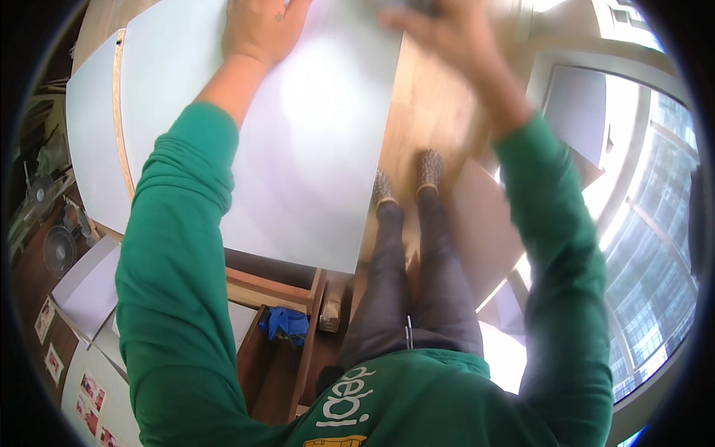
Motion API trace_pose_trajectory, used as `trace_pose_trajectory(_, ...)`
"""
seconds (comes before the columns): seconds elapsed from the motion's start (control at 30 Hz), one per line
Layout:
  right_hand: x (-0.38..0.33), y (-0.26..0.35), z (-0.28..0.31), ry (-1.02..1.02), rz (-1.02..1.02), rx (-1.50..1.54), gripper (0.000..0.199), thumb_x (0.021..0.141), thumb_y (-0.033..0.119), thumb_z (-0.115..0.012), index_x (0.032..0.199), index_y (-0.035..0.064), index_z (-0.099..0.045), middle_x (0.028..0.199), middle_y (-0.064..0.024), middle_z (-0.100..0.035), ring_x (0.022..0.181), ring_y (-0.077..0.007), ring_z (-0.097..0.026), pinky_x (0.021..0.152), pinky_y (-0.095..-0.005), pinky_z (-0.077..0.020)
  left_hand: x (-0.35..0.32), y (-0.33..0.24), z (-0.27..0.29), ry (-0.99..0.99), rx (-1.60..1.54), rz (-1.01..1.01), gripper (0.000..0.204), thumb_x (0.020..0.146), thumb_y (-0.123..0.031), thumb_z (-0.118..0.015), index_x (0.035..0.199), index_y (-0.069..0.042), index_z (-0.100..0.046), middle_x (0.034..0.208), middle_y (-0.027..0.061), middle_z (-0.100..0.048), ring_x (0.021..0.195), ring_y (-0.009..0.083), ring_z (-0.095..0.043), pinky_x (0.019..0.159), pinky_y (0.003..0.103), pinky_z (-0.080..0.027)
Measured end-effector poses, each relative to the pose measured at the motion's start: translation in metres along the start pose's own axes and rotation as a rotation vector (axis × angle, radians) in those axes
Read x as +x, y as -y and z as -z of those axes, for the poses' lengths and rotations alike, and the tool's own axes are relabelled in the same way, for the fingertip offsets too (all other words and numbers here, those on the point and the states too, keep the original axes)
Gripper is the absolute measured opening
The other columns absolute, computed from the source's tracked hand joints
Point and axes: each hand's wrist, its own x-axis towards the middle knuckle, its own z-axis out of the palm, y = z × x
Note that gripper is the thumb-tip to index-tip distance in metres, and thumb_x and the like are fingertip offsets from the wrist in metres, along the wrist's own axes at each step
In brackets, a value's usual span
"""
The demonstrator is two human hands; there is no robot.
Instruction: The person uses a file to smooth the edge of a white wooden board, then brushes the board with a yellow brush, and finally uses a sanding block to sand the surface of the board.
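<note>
A large white panel (pixel 313 164) fills the upper middle of the view. On its upper left part rests my left hand (pixel 261 30), thumb spread from the palm and the other fingertips cut off by the top edge; it appears open and holds nothing visible. Farther right, near the panel's right edge, is my right hand (pixel 454 33), smeared by motion. Its fingers are closed around a greyish object (pixel 411 6) that is too blurred and cropped to name.
A wood-coloured strip (pixel 119 112) divides the white surface at left. Below the panel, an open wooden drawer (pixel 272 372) holds a blue cloth-like item (pixel 285 322). A fan (pixel 59 249) stands at far left. My feet are on the wooden floor (pixel 417 97); windows (pixel 648 261) line the right.
</note>
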Motion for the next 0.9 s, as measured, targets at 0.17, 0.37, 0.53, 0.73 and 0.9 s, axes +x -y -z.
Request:
trace_pose_trajectory(0.17,-0.155,0.057,-0.027,0.306,0.232,-0.306,0.091,0.068,0.036,-0.095,0.149,0.02,-0.057,0.155,-0.0231,-0.037,0.143,-0.0426,-0.039,0.118,-0.0501,-0.0352,-0.01,-0.001,0.012,-0.012,-0.019,0.017,0.048,0.103,-0.033,-0.054,0.136,0.0,-0.059,0.145,0.0251,-0.055,0.138,0.0418,-0.047,0.117,0.053,-0.032)
trace_pose_trajectory(0.37,-0.02,-0.032,-0.016,-0.242,0.081,0.207,0.087,0.074,0.036,-0.093,0.148,0.0124,-0.055,0.139,-0.0185,-0.046,0.118,-0.0315,-0.058,0.091,-0.0382,-0.0549,0.004,-0.01,0.009,-0.006,-0.033,0.0,0.046,0.102,-0.031,-0.055,0.136,0.0,-0.059,0.144,0.0245,-0.055,0.138,0.0419,-0.047,0.117,0.053,-0.033)
trace_pose_trajectory(0.53,0.009,-0.021,-0.009,-0.201,-0.008,0.323,0.091,0.079,0.038,-0.088,0.153,0.0056,-0.045,0.147,-0.022,-0.038,0.122,-0.0332,-0.057,0.093,-0.0374,-0.0558,0.001,-0.002,0.006,-0.002,-0.064,-0.046,0.045,0.102,-0.028,-0.056,0.137,0.0,-0.059,0.145,0.0257,-0.055,0.138,0.0426,-0.047,0.117,0.053,-0.033)
trace_pose_trajectory(0.73,-0.169,0.028,-0.062,-0.075,0.046,0.126,0.1,0.069,0.05,-0.093,0.152,0.013,-0.052,0.153,-0.0303,-0.032,0.141,-0.0493,-0.038,0.117,-0.0518,-0.0337,0.0,-0.004,0.014,0.028,-0.017,-0.028,0.045,0.103,-0.027,-0.054,0.138,0.001,-0.057,0.145,0.0266,-0.054,0.138,0.0436,-0.047,0.117,0.053,-0.033)
trace_pose_trajectory(0.9,-0.039,-0.015,-0.035,-0.316,0.031,0.103,0.096,0.066,0.053,-0.093,0.147,0.0138,-0.058,0.141,-0.027,-0.046,0.129,-0.0424,-0.049,0.106,-0.0487,-0.0452,0.004,-0.006,0.014,0.039,-0.003,-0.048,0.045,0.104,-0.027,-0.052,0.138,0.001,-0.058,0.145,0.0271,-0.054,0.138,0.0442,-0.046,0.117,0.053,-0.032)
